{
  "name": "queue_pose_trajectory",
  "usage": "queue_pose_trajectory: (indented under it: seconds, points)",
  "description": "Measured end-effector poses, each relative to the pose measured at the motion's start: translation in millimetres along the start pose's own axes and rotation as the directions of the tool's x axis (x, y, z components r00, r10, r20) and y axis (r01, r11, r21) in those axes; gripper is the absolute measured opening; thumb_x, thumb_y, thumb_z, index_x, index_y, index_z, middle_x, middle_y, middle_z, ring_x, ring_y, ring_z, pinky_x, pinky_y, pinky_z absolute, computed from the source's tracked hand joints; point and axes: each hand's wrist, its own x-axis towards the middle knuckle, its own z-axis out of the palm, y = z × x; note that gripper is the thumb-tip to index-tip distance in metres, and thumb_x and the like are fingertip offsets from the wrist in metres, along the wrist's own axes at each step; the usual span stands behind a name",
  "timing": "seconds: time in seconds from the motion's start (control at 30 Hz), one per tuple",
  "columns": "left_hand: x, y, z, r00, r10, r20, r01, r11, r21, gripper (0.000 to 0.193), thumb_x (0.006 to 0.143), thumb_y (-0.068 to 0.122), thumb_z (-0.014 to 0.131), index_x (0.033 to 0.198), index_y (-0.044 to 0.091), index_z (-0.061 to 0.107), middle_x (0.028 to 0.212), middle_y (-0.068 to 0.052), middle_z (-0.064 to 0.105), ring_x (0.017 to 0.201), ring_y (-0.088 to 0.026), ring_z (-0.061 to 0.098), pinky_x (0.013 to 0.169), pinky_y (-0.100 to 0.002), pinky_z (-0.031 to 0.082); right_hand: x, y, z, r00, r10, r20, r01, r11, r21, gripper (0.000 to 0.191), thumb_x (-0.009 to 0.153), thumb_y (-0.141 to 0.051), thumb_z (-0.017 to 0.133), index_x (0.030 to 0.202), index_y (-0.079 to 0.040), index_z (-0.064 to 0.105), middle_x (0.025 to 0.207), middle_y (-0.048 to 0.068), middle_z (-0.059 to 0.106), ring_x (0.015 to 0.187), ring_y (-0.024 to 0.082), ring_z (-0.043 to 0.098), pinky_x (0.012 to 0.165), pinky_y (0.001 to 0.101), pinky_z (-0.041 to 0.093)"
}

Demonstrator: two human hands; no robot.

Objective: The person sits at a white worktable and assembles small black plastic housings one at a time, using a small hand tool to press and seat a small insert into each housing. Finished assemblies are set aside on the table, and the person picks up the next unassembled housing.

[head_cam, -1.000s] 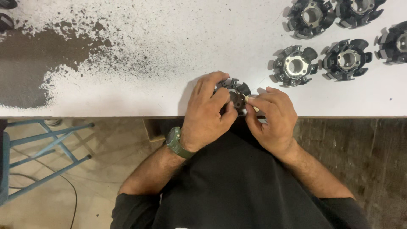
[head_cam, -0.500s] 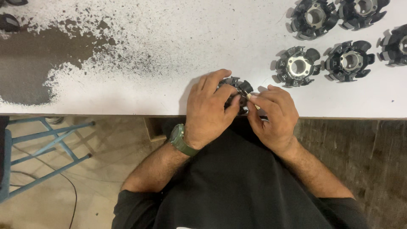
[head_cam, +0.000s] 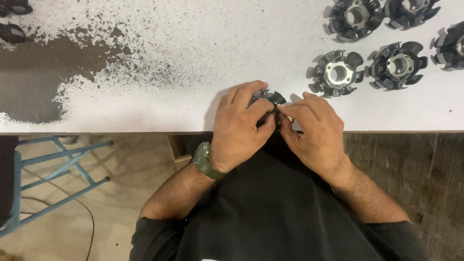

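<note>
A black stator core [head_cam: 270, 98] is gripped at the white worktop's [head_cam: 193, 104] near edge by the left hand [head_cam: 241, 126], while the right hand [head_cam: 314, 133], drawn slightly closer than a moment ago, pinches its rim; five finished-looking cores [head_cam: 338, 73] are seen beyond.

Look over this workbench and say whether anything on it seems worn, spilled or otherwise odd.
Yes: the white table has a large dark, bare-looking patch at its left, with speckles spreading rightwards. Whether this is worn coating or spilled grit cannot be told. The black finned parts at top right sit in tidy order.
</note>
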Motion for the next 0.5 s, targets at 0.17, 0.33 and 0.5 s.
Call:
queue_pose_trajectory:
  seconds: [0.17,0.33,0.5]
  points:
    - [2,-3,10,0.998,-0.027,-0.058,0.026,0.999,-0.019,0.014,0.090,0.012,0.076,0.096,0.007,0.065,0.129,-0.009,0.062,0.116,-0.031,0.060,0.100,-0.046,0.048,-5,4,0,0.999,0.004,-0.037,-0.002,0.998,0.069,0.024,0.091,0.003,0.081,0.108,-0.004,0.065,0.100,0.010,0.072,0.095,0.028,0.072,0.103,0.0453,0.061]
    - [-1,-5,15,0.995,-0.011,-0.099,0.011,1.000,-0.005,0.015,0.088,0.009,0.074,0.094,0.005,0.061,0.129,-0.011,0.061,0.117,-0.032,0.059,0.100,-0.047,0.047,-11,8,2,0.996,-0.017,-0.085,0.026,0.995,0.100,0.027,0.091,0.003,0.081,0.110,-0.004,0.063,0.098,0.010,0.071,0.094,0.028,0.072,0.101,0.0462,0.061]
    - [-3,-6,21,0.996,0.007,-0.094,-0.005,1.000,0.020,0.015,0.086,0.006,0.071,0.097,0.003,0.062,0.130,-0.012,0.059,0.117,-0.032,0.057,0.100,-0.048,0.045,-11,11,4,0.996,-0.042,-0.074,0.049,0.995,0.088,0.028,0.091,0.003,0.081,0.111,-0.004,0.063,0.099,0.010,0.070,0.098,0.028,0.071,0.103,0.0483,0.058]
